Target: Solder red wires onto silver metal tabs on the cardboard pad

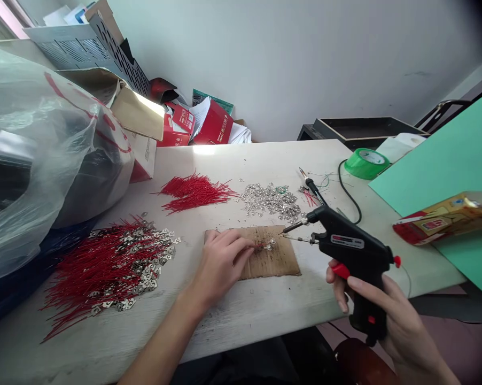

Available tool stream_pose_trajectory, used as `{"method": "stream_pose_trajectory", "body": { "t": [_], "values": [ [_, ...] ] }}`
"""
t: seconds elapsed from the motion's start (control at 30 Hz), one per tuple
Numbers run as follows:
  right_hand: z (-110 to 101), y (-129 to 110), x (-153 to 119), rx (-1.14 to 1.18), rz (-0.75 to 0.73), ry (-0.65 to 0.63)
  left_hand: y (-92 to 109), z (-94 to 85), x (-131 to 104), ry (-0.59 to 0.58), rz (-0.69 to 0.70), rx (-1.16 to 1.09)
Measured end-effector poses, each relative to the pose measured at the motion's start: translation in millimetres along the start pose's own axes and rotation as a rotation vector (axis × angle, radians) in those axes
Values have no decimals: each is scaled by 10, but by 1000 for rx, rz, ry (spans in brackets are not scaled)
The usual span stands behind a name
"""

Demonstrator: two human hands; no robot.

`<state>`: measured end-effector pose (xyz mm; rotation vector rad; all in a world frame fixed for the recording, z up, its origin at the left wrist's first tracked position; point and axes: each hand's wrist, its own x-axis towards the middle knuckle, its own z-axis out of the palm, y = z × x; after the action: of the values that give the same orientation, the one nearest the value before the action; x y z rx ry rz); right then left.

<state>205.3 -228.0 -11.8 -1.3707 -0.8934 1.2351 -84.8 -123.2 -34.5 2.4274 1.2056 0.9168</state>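
My right hand [393,310] is wrapped round the grip of a black soldering gun [353,240] with a red trigger. Its tip points left, over the right part of a scorched cardboard piece [281,262]. My left hand [227,254] rests on the cardboard's left part, fingers pinched on a short red wire [259,245]. At the wire's right end lie small shiny metal pieces [270,246]. Behind the cardboard is a heap of similar metal pieces [269,200]. A bundle of plain red wires [196,192] lies farther back to the left.
Red wires with metal tabs [121,267] are piled at left, beside a plastic bag [56,139]. A soldering iron [313,186] lies at the back right, near green tape [365,163]. A packet [445,216] rests on a green board [437,155] at right.
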Motion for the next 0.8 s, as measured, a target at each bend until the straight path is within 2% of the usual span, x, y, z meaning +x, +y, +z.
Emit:
{"method": "stream_pose_trajectory", "body": {
  "t": [0.13,0.33,0.5,0.8],
  "values": [
    [75,-2,-16,-57,69,-48,26,7,10,-14,-23,-3],
    [224,67,-2,-95,122,-11,21,19,2,-23,-11,-15],
    [232,67,14,-127,106,9,26,24,0,-25,-11,-5],
    [226,39,-9,-145,162,23,13,37,-8,-56,-26,6]
  ]
}}
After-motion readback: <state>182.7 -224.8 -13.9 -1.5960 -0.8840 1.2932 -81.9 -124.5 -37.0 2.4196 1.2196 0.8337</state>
